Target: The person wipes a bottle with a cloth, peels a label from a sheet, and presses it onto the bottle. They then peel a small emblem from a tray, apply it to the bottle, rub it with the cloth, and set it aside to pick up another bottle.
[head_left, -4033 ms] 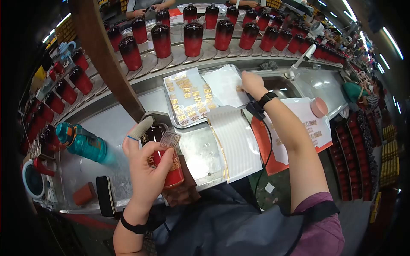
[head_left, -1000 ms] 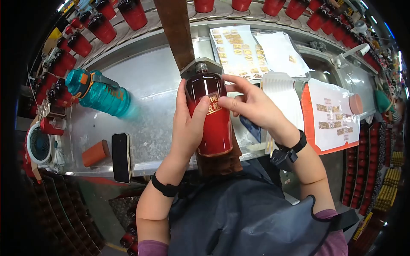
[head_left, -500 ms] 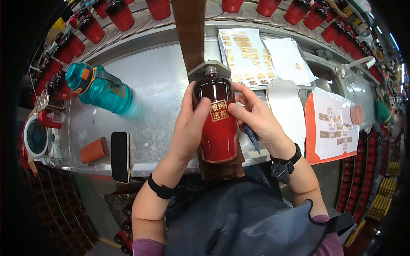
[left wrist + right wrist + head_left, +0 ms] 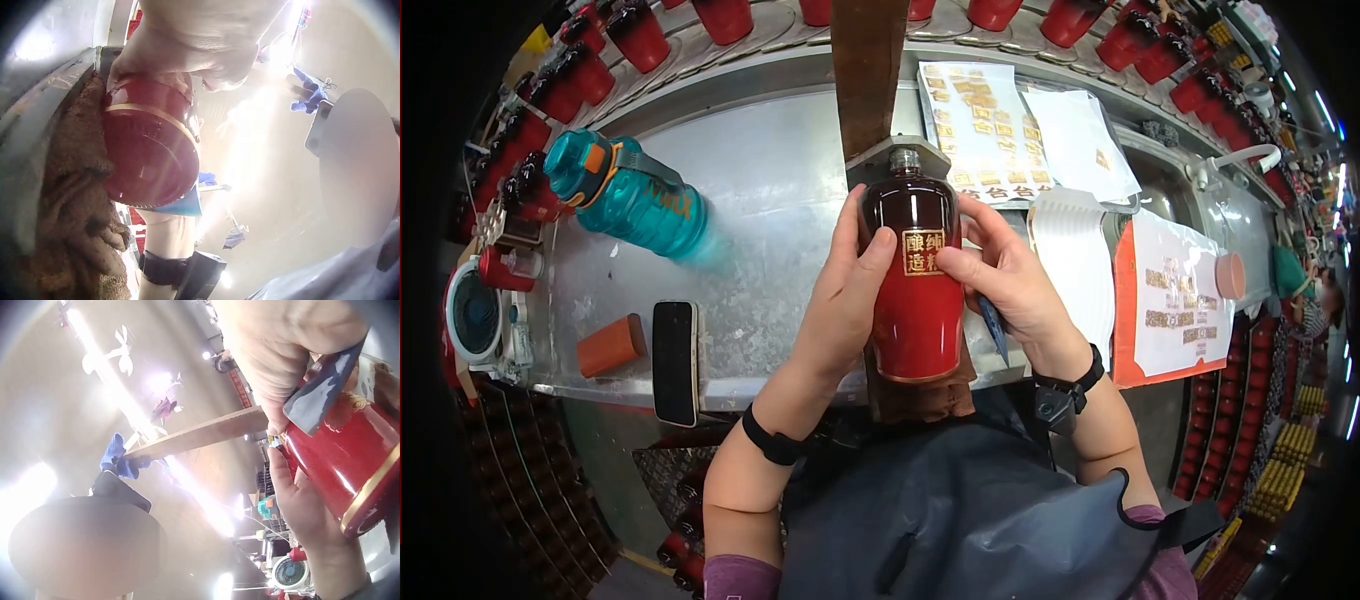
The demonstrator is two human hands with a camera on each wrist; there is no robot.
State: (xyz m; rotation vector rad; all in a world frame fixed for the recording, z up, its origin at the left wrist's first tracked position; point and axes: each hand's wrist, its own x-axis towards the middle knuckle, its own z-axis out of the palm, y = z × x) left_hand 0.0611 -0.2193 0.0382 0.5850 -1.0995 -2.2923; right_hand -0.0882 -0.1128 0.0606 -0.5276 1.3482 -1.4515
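A glossy bottle [image 4: 920, 325], black at the shoulders and red below, leans on a brown cloth [image 4: 75, 169] with its bare glass neck away from me. A square gold-framed label [image 4: 924, 253] with characters is on its front. My left hand [image 4: 840, 290] grips the bottle's left side, thumb by the label. From the right, my right hand [image 4: 1015, 290] holds the bottle, its thumb pressing the label's right edge. A flat blue-grey scraper-like piece [image 4: 325, 390] sticks out of the right palm. The fingers behind the bottle are mostly hidden.
A wooden post [image 4: 868, 75] rises behind the bottle. Sheets of gold labels [image 4: 985, 125] lie on a tray at back right, near a sink [image 4: 1155, 165]. A teal water bottle [image 4: 635, 200], a phone [image 4: 675, 362] and an orange-brown block [image 4: 611, 346] lie left. Red-black bottles line the back.
Four seconds ago the left hand pinched a small square label piece and the right reached to the sheets. Now both hands hold the bottle; the right thumb has shifted lower along the label.
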